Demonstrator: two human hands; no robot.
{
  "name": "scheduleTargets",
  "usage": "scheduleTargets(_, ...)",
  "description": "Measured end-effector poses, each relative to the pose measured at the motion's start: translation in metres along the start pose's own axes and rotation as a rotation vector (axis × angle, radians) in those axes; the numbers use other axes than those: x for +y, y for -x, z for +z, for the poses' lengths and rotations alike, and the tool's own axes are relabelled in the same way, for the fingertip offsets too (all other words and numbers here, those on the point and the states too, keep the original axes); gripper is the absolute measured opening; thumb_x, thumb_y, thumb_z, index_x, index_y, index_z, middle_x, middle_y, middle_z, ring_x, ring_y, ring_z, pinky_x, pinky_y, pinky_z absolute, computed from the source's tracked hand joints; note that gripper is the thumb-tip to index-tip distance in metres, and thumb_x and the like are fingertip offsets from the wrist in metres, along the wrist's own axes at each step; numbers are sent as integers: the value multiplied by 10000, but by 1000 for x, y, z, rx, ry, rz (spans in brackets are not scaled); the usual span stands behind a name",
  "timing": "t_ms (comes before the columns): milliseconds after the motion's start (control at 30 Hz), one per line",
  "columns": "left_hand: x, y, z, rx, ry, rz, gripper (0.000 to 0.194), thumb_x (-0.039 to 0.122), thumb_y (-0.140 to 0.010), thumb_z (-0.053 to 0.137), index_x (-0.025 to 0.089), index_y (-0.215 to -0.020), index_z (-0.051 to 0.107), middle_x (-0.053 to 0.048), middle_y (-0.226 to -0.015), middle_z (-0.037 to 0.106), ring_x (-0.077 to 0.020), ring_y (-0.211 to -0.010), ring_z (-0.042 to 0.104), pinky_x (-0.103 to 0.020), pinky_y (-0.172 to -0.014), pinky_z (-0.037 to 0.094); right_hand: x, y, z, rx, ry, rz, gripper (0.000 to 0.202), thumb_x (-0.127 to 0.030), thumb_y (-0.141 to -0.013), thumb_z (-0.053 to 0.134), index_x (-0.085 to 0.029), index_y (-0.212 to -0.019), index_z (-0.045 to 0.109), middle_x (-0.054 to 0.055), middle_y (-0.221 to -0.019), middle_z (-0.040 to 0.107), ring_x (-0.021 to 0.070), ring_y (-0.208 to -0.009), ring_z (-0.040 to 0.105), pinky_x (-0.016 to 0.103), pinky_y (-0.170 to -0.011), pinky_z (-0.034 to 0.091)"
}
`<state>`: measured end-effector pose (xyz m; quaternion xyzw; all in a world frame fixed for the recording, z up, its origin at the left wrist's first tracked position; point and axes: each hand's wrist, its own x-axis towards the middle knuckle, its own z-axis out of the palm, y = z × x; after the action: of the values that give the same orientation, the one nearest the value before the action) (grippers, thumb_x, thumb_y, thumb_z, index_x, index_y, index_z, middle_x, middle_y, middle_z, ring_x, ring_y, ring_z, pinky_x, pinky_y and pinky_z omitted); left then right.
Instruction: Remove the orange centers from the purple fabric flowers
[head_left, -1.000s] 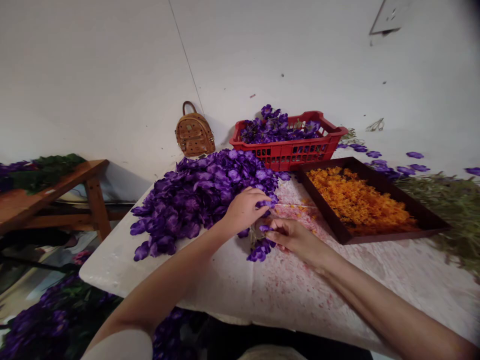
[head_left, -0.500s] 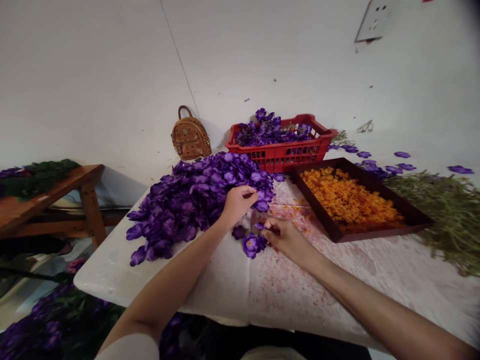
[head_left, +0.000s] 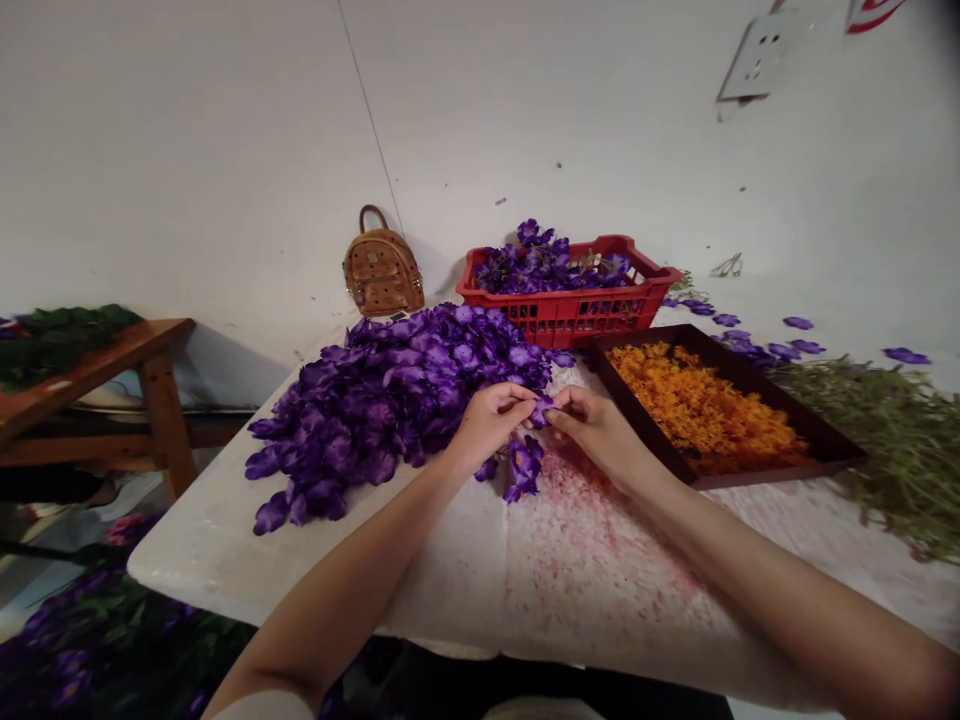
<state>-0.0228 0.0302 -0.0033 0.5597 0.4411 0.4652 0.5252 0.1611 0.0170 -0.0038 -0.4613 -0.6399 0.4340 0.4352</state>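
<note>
A small purple petal piece (head_left: 541,410) is pinched between my two hands over the middle of the white table (head_left: 450,580). My left hand (head_left: 496,415) has thumb and finger closed on its left edge. On its right edge, my right hand (head_left: 589,420) grips with thumb and fingertips. Just below the hands hangs or lies a purple flower with a yellow centre (head_left: 523,468); whether the right fingers also hold its stem is hidden. A large heap of purple petals (head_left: 390,390) lies beside my left hand.
Behind the heap are a red basket (head_left: 577,305) of purple flowers and a brown backpack (head_left: 384,272). To the right are a dark tray (head_left: 780,468) of orange pieces and green stems (head_left: 892,430). A wooden bench (head_left: 169,420) stands left.
My hands have come together, the right one moving up and the left slightly right, and both now touch the petal piece. The flower below has turned and shifted slightly. The view has shifted a little.
</note>
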Motion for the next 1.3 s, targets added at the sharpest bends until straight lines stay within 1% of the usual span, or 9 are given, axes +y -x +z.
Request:
scheduleTargets(167, 5, 7, 2, 47, -55, -95, 436, 414, -1011, 583, 149, -689, 709, -60, -645, 710, -134, -594, 634, -260, -648, 509, -5, 10, 2, 151, 267, -269, 77, -254, -925, 569, -231, -851, 573, 21, -798, 586, 204, -744, 547, 336, -704, 418)
scheduleTargets(267, 9, 11, 3, 28, -47, -127, 305, 378, -984, 636, 140, -854, 775, -87, -811, 780, -161, -716, 700, -267, -692, 538, -9, 15, 2, 142, 323, -371, 84, -212, -941, 550, -231, -880, 605, 54, -901, 622, 223, -841, 588, 343, -765, 439)
scheduleTargets(333, 12, 13, 4, 48, -36, -79, 157, 235, -929, 688, 155, -1027, 781, -97, -1035, 806, -172, -879, 735, -261, -766, 556, -9, 15, 1, 130, 239, -312, 60, -252, -934, 578, -233, -882, 598, 41, -873, 618, 213, -810, 587, 333, -739, 445)
scheduleTargets(400, 12, 13, 5, 16, -24, -36, 228, 144, -885, 711, 163, -1104, 771, -98, -1168, 791, -174, -1003, 736, -262, -860, 561, -6, 14, 1, 82, 112, -208, 110, -316, -925, 606, -235, -858, 571, 15, -801, 595, 197, -744, 573, 322, -697, 445)
scheduleTargets(500, 8, 12, 7, -61, -25, -16, 153, 176, -872, 753, 146, -1021, 765, -94, -1088, 802, -181, -973, 746, -284, -889, 570, -3, 12, 1, 11, 21, -127, 188, -379, -916, 611, -242, -817, 530, -10, -731, 566, 180, -679, 556, 313, -660, 444)
scheduleTargets(700, -2, 12, 13, 77, -282, 157, 47, 185, -895, 708, 180, -851, 695, -48, -896, 788, -181, -853, 743, -285, -803, 555, 4, 17, -2, 81, 470, -136, 33, -238, -945, 550, -228, -915, 557, 31, -791, 649, 199, -688, 593, 320, -671, 418)
scheduleTargets(833, -4, 13, 10, 167, -370, 171, 58, 190, -901, 687, 205, -860, 650, -15, -838, 768, -171, -793, 725, -274, -753, 529, 20, 10, -6, -32, 828, -173, 77, -196, -959, 596, -193, -1032, 621, 118, -967, 716, 248, -818, 669, 327, -711, 440)
scheduleTargets(1000, -6, 14, 5, 165, -393, 156, 120, 148, -907, 649, 220, -925, 555, 54, -723, 689, -121, -637, 625, -239, -665, 457, 29, 5, -9, -187, 855, -273, 195, -33, -921, 536, -172, -1004, 644, 137, -1005, 730, 257, -902, 700, 334, -811, 487)
scheduleTargets(1300, -3, 16, 5, 37, -445, 224, 326, 2, -887, 479, 186, -765, 719, -25, -865, 777, -163, -856, 721, -269, -822, 543, 13, 26, -36, -88, 1139, -168, 153, -282, -899, 698, -175, -1007, 682, 170, -946, 733, 328, -806, 693, 408, -723, 475)
